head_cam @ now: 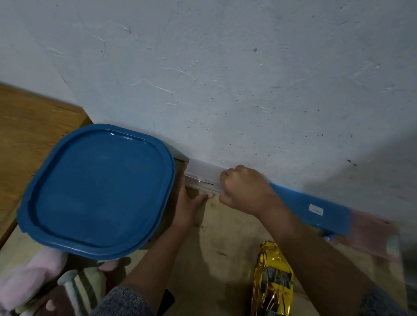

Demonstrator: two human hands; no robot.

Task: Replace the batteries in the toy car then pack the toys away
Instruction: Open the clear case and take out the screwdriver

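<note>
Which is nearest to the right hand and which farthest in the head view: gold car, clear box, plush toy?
From the right hand:
1. Clear box: gripped at its end, against the wall.
2. Gold car: on the floor, nearer the person, slightly right.
3. Plush toy: far off at the lower left.

The clear plastic box [203, 174] lies against the far wall [216, 64], just right of the blue-lidded plastic tub [99, 190], my right hand [243, 190] at its right end. The gold toy car [272, 292] lies nearer, right.

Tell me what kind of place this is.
Probably a home storage corner: a shiny gold toy car, a blue-lidded plastic tub against a rough white plaster wall, and a soft pink plush toy.
</note>
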